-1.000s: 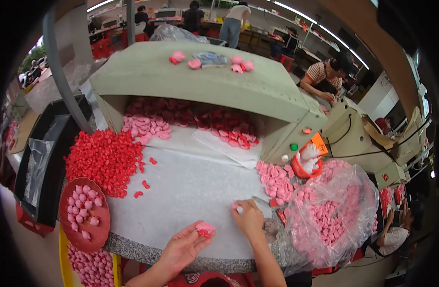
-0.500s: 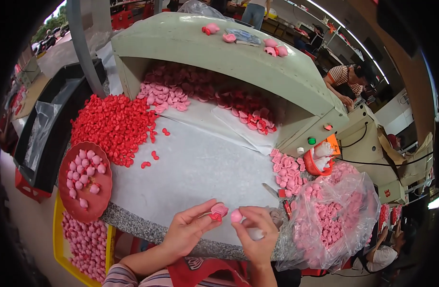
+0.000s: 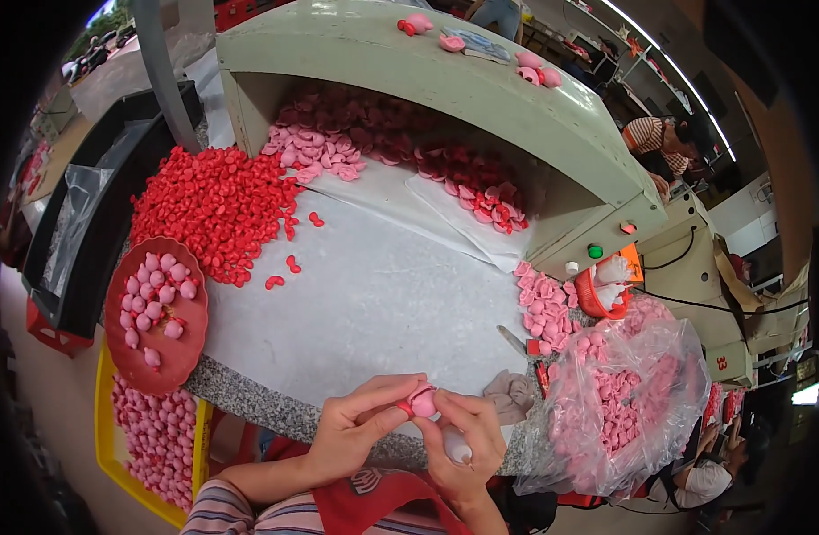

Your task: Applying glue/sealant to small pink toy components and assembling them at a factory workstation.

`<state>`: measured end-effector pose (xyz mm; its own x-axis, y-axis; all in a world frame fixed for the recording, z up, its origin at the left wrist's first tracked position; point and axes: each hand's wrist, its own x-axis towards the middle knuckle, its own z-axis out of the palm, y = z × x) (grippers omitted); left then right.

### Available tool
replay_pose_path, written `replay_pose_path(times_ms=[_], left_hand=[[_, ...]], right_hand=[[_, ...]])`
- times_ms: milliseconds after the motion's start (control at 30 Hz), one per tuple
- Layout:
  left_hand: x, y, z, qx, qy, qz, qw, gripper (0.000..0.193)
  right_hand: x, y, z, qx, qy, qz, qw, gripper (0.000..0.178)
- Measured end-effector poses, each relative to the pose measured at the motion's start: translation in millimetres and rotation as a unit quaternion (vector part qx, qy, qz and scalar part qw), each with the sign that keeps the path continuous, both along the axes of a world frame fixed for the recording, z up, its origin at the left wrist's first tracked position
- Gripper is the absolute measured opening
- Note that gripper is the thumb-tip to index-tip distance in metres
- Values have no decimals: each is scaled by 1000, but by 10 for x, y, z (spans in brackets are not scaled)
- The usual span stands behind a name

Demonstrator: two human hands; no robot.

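Observation:
Close together over the near edge of the table, both my hands meet at a small pink plastic figure part (image 3: 423, 401). My left hand (image 3: 360, 421) pinches it, and a bit of red plastic (image 3: 404, 407) pokes out by its thumb. The fingers of my right hand (image 3: 470, 437) press against the pink part from the other side. A small white bottle (image 3: 457, 446) is tucked in the right palm. Left of my hands, a red plate (image 3: 192, 353) carries several assembled pink pieces (image 3: 151, 303).
A green machine (image 3: 409, 62) with pink and red parts inside spans the back. Red parts (image 3: 213, 205) are heaped at left; a clear bag of pink shells (image 3: 619, 401), a knife (image 3: 511, 340) and a grey cloth (image 3: 510, 395) lie right. A yellow crate (image 3: 106, 446) stands lower left.
My hands have come together. The pink piece that my right fingers held apart now meets the pink part in my left hand. The view has shifted slightly.

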<state>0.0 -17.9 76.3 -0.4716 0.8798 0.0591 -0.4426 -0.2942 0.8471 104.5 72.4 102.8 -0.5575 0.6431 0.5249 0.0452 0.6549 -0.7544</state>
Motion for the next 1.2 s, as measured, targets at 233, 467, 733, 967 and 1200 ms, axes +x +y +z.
replay_pose_path(times_ms=[233,467,733,967,1200], left_hand=[[-12,-22,13,-8,36,0,999,33],[-18,-17,28,-14,61,2,998,33],[-8,-9,76,-5,97,18,995,36],[23,13,118,6,89,27,996,34],[30,7,-5,2,111,51,993,29]], right_hand=[[-1,12,-32,22,15,2,1000,35],[22,5,-54,30,11,-1,999,35],[43,37,-89,78,12,-2,997,32],[40,49,-108,84,16,-7,996,32],[29,34,-164,117,36,-14,992,31]])
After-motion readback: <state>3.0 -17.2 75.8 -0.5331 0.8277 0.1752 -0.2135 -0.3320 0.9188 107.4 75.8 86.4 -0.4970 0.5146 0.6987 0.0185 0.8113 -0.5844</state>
